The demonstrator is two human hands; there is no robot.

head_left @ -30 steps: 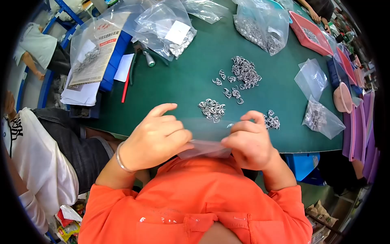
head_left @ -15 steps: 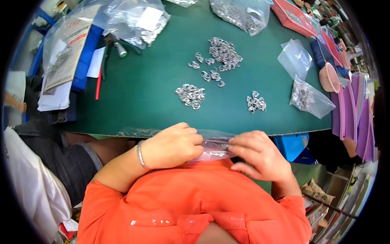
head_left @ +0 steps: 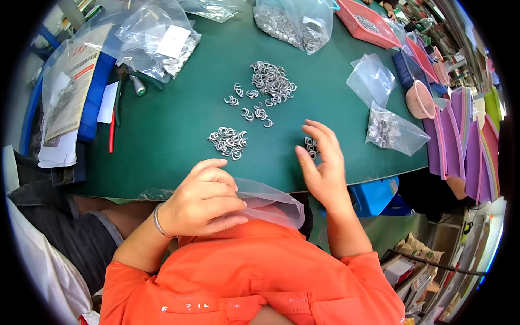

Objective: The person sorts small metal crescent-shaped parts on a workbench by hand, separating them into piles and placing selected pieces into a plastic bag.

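**Gripping a clear bag (head_left: 279, 205) in the left hand (head_left: 203, 197), holding the right hand (head_left: 327, 170) open at a small pile (head_left: 311, 148) of curved metal pieces**

Well to the left of the left hand, shows a newspaper (head_left: 76, 81) under clear plastic beside a blue bin (head_left: 95, 103), then a red pen (head_left: 112, 132) on the green counter (head_left: 173, 124). At the left hand, pinches the clear bag between thumb and bent fingers, letting it spread slackly toward the right hand by the counter's near edge. Just beyond the left hand, has a loose heap (head_left: 228, 142) of curved metal pieces; farther out, between both hands, a larger heap (head_left: 272, 81) with a few strays nearer. At the right hand, keeps thumb and fingers parted around the small pile, partly hidden; cannot tell whether touching it. Far beyond the right hand, shows a pink basket (head_left: 346, 24). To the right of that hand, has a filled bag (head_left: 385, 129) of metal parts, then a pink cup (head_left: 420, 102) and, farthest off, purple bins (head_left: 460, 143).
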